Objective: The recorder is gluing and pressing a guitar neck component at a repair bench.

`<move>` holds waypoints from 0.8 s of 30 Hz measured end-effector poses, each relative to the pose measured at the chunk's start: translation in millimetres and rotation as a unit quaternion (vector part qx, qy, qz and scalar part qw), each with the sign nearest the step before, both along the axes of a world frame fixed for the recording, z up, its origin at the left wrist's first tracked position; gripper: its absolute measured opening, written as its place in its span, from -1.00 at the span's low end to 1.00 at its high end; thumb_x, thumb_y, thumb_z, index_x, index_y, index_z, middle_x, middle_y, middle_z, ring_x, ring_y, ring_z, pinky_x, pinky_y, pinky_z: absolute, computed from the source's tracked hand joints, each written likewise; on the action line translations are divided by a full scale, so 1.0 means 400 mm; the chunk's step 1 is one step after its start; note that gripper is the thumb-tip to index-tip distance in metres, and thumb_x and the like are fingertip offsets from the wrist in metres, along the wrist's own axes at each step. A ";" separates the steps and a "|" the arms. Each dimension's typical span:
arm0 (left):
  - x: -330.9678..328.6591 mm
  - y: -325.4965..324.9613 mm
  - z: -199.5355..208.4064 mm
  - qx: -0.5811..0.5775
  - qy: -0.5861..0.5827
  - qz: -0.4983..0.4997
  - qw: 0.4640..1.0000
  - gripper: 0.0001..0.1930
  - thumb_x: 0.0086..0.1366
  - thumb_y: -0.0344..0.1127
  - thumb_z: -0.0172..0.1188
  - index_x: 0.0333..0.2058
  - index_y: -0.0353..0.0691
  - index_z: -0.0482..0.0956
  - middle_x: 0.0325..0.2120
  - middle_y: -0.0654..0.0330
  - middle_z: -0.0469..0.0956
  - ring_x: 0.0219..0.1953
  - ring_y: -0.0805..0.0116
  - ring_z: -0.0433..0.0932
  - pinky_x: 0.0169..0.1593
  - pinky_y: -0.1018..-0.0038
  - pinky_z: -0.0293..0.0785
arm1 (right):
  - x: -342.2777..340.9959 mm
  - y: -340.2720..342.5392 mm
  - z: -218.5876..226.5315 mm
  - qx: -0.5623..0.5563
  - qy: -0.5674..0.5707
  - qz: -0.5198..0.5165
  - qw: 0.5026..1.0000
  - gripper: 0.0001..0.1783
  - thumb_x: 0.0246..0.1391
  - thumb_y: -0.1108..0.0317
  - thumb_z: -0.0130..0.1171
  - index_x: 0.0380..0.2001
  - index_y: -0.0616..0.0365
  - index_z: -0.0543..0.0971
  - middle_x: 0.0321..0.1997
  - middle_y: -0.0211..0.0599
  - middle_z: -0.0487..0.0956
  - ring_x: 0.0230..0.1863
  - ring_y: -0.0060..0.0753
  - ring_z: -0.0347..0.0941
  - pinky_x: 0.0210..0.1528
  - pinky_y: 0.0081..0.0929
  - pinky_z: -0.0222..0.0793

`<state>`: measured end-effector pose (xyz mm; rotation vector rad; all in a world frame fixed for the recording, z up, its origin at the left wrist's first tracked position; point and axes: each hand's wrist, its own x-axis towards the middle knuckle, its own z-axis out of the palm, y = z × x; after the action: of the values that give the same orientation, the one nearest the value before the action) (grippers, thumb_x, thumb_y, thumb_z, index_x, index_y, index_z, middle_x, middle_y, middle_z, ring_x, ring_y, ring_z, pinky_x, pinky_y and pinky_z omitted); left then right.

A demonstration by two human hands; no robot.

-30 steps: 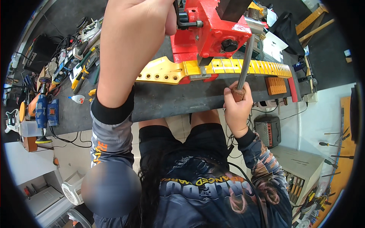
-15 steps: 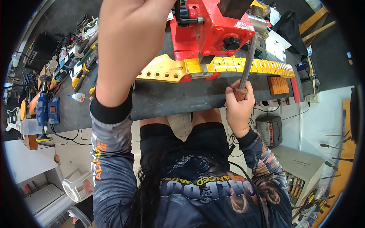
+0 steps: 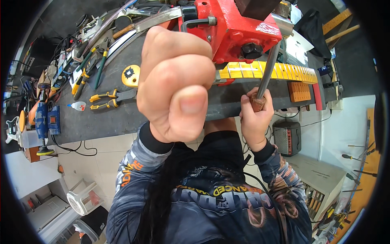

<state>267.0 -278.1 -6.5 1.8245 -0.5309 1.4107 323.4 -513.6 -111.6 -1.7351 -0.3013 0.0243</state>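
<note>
"Our left hand (image 3: 174, 87) is curled into a fist near the red press (image 3: 239, 30); can we tell what it holds?"

"We cannot. Our right hand (image 3: 256, 122) wraps the brown handle (image 3: 257, 103) of a steel rod (image 3: 268, 73)."

"And our guitar neck (image 3: 282, 72)?"

"Over the dark bench (image 3: 93, 123), by the press, its left part hidden behind our fist."

Lettering on dark shirt (image 3: 223, 207)
Large pale letters and smaller yellow-orange ones are borne across its front; orange lettering is seen on the left sleeve (image 3: 132, 179).
</note>
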 end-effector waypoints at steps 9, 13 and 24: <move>0.058 0.029 -0.062 0.024 -0.133 -0.004 0.991 -0.67 0.57 -0.03 0.22 -0.17 -0.21 0.69 -0.19 0.06 0.70 -0.23 0.12 0.53 -0.11 0.23 0.51 | 0.006 0.000 0.002 -0.002 -0.003 0.004 1.000 -0.82 0.30 0.54 0.40 -0.15 0.20 0.56 -0.29 -0.40 0.60 -0.26 -0.56 0.46 -0.11 -0.44 0.48; 0.050 0.040 -0.061 0.058 -0.131 0.017 0.989 -0.73 0.59 -0.11 0.21 -0.16 -0.22 0.66 -0.17 0.05 0.72 -0.23 0.11 0.54 -0.09 0.22 0.52 | 0.006 -0.001 0.003 0.005 -0.019 0.007 1.000 -0.83 0.30 0.50 0.40 -0.16 0.20 0.58 -0.34 -0.33 0.62 -0.30 -0.51 0.49 -0.14 -0.39 0.50; -0.045 -0.008 -0.003 0.075 -0.004 0.100 0.992 -0.72 0.69 -0.30 0.10 -0.05 -0.41 0.71 0.05 -0.11 0.75 -0.05 0.16 0.69 0.04 0.27 0.64 | 0.013 -0.015 0.015 0.062 -0.029 0.044 0.997 -0.70 0.28 0.37 0.51 -0.05 0.24 0.64 -0.22 -0.12 0.78 -0.17 -0.31 0.74 -0.03 -0.28 0.62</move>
<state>249.0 -281.1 -7.6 2.0397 -0.4799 1.5465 328.7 -519.4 -105.7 -1.6009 -0.4134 0.0179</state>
